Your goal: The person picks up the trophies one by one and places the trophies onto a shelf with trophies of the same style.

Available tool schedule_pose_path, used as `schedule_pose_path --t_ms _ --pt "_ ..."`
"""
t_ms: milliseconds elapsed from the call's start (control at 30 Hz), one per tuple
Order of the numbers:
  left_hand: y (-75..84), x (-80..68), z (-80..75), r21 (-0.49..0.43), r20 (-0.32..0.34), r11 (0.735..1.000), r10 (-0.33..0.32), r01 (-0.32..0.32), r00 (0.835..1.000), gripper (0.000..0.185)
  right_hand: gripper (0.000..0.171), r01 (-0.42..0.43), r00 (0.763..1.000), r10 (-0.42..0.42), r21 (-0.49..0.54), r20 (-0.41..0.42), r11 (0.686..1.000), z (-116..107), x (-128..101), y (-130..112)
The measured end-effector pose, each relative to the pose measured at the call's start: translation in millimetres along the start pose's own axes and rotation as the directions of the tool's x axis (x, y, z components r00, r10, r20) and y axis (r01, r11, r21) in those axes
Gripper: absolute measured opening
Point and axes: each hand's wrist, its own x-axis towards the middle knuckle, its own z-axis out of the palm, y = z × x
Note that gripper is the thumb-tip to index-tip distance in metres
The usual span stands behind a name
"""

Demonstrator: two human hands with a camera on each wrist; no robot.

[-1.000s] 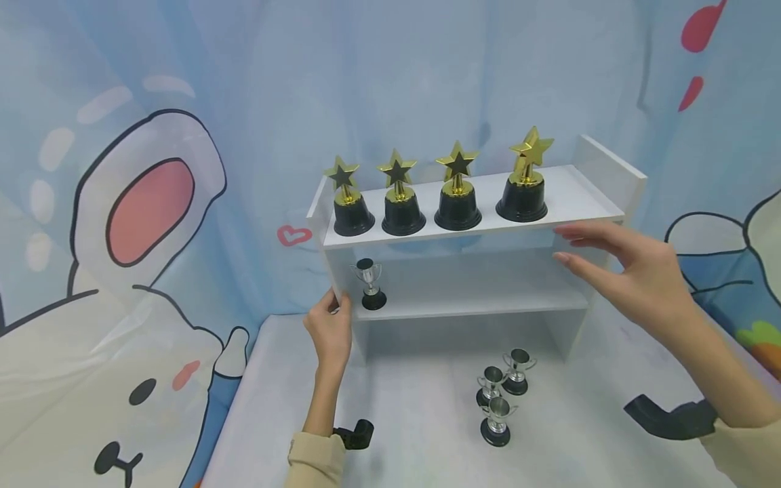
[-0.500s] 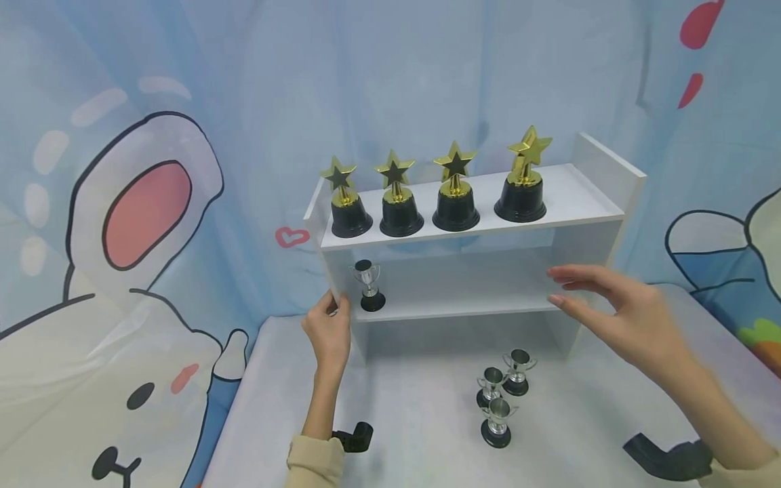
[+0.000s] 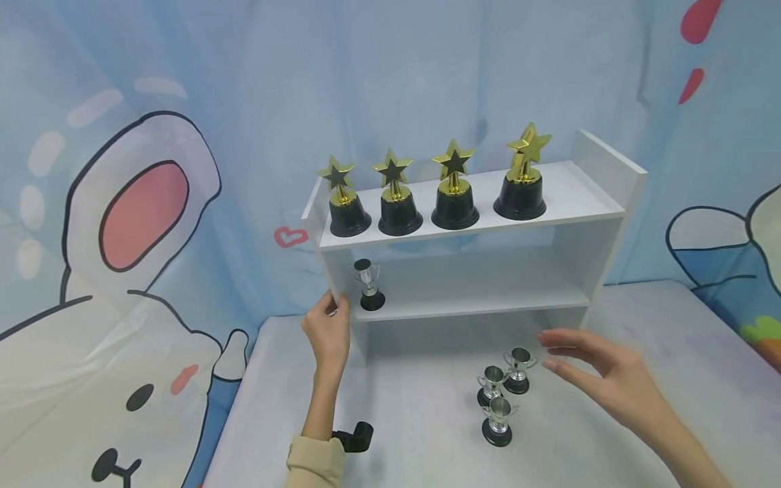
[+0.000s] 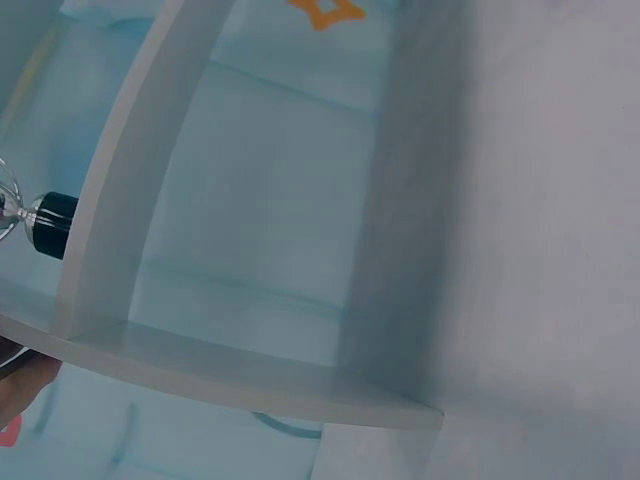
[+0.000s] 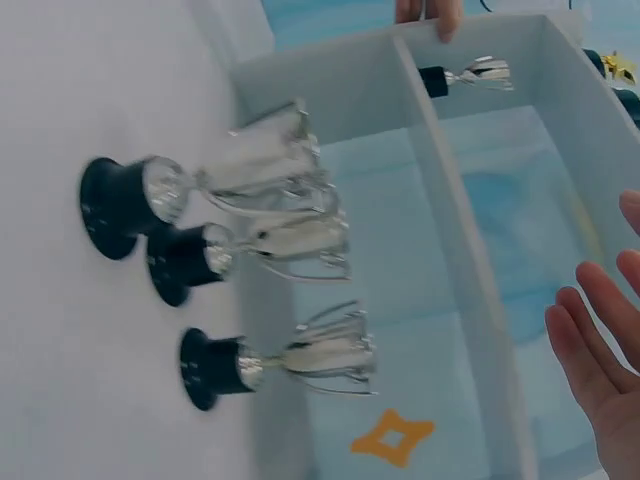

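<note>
A white two-tier shelf (image 3: 573, 196) stands on the table. Several gold star trophies (image 3: 454, 186) line its top board. One small silver cup (image 3: 368, 285) stands at the left of the middle board, also visible as the cup (image 5: 470, 75) and as its black base (image 4: 48, 224). My left hand (image 3: 332, 318) grips the shelf's left side panel beside that cup. Three silver cups (image 3: 500, 393) stand on the table in front of the shelf, the same cups (image 5: 250, 240) lying sideways in the right wrist view. My right hand (image 3: 558, 352) hovers open just right of them, fingers (image 5: 600, 350) straight, touching nothing.
A cartoon-printed cloth backdrop (image 3: 146, 217) hangs close behind and to the left of the shelf. The grey-white tabletop (image 3: 659, 339) stretches right of the shelf. A black wrist mount (image 3: 355, 437) shows by my left sleeve.
My right hand has dropped from the front edge of the top board down to table height beside the three silver cups. The left hand and all trophies stayed put.
</note>
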Motion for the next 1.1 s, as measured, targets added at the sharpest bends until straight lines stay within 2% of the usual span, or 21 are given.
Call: schedule_pose_path --t_ms 133,267,433,500,733,900,1100 --pt "0.2 0.5 -0.9 -0.005 -0.002 1.0 0.004 -0.004 1.0 0.021 0.041 -0.037 0.999 0.036 0.043 0.026 0.998 12 -12 8" --pt "0.5 0.3 -1.1 -0.003 -0.002 1.0 0.012 -0.012 1.0 0.021 0.041 -0.025 0.999 0.021 0.122 0.03 0.992 25 -21 15" --pt "1.1 0.2 -1.2 -0.015 -0.008 1.0 0.012 -0.012 1.0 0.021 0.04 -0.031 0.998 0.015 0.245 0.066 0.969 43 -31 24" --pt "0.8 0.3 -1.2 -0.019 -0.004 1.0 0.009 -0.009 1.0 0.022 0.04 -0.042 0.996 0.014 0.303 0.093 0.952 49 -34 28" --pt "0.5 -0.7 -1.4 -0.013 0.003 1.0 -0.002 0.002 1.0 0.021 0.039 -0.043 0.987 -0.042 0.506 0.156 0.861 69 -41 40" --pt "1.0 -1.6 -0.9 -0.011 -0.003 1.0 -0.006 0.006 1.0 0.021 0.039 -0.119 0.976 -0.002 0.541 0.218 0.832 77 -44 43" --pt "2.7 -1.7 -0.9 -0.006 -0.001 1.0 0.003 -0.003 1.0 0.02 0.039 -0.157 0.971 0.033 0.528 0.237 0.834 84 -47 46"
